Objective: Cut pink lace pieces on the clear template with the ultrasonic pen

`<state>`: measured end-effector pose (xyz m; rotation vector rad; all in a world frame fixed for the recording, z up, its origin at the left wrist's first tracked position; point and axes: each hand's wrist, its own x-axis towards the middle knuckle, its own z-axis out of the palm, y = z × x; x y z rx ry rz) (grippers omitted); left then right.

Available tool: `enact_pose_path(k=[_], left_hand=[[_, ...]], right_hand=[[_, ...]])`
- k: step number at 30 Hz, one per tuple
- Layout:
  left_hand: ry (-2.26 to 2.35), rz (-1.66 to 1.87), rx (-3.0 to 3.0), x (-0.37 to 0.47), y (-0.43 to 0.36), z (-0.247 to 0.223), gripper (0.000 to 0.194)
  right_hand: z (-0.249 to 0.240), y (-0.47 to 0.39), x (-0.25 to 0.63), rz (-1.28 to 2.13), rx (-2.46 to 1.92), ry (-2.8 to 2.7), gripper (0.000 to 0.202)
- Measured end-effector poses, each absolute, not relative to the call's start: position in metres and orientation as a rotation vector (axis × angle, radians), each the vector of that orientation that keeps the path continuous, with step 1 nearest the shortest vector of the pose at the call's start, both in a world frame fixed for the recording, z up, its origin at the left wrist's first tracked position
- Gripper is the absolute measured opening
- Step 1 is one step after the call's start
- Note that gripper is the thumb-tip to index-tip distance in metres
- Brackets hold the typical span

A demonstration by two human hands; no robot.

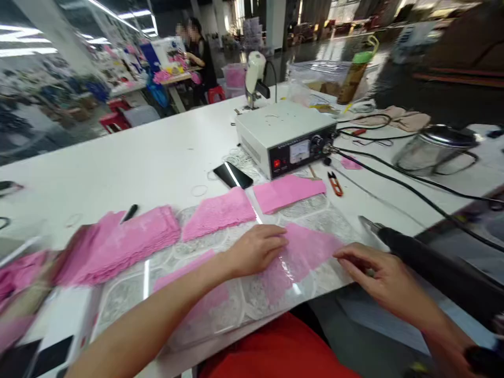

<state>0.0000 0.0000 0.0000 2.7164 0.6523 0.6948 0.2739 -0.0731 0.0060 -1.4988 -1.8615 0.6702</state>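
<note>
A thin pink fabric piece (pixel 311 247) lies on a clear mat (pixel 126 302) with pale oval patterns. My left hand (pixel 255 249) is closed at the piece's left edge, its fingers curled down on the cloth. At the right corner my right hand (pixel 374 268) pinches the same piece between thumb and fingertips. Behind it are two pink fabric stacks, one in the middle (pixel 220 212) and one to the right (pixel 289 193). A thicker pink stack (pixel 129 244) sits to the left. Another pink piece (pixel 212 299) is partly hidden under my left forearm.
A grey control box (pixel 287 131) with a dial stands behind the fabric. Close to my right hand is a black corded tool (pixel 417 257) with a metal tip. Orange snips (pixel 335 184), a phone (pixel 233 175), a glass jar (pixel 433 149) and cables occupy the table. Far back, a person (pixel 202 58) works.
</note>
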Motion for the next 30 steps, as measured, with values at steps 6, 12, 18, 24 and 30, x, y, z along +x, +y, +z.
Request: enact_pose_path(k=[6,12,18,24,30], left_hand=[[0.958,0.711,2.769,-0.022,-0.009,0.004,0.021],[1.415,0.793,2.698,-0.093,0.015,0.005,0.023],[1.301,0.610,2.814,-0.108,0.013,-0.012,0.025],[1.277,0.544,2.834,-0.106,0.013,-0.020,0.028],[1.283,0.493,2.828,-0.108,0.013,-0.020,0.028]], right_hand=[[0.018,-0.005,0.226,0.622,-1.265,-1.995,0.017],[0.024,0.043,0.142,0.710,-0.949,-2.268,0.016],[0.000,0.067,0.107,0.668,-0.878,-2.428,0.014],[-0.011,0.072,0.111,0.690,-0.884,-2.503,0.014],[-0.010,0.074,0.112,0.830,-0.949,-2.426,0.010]])
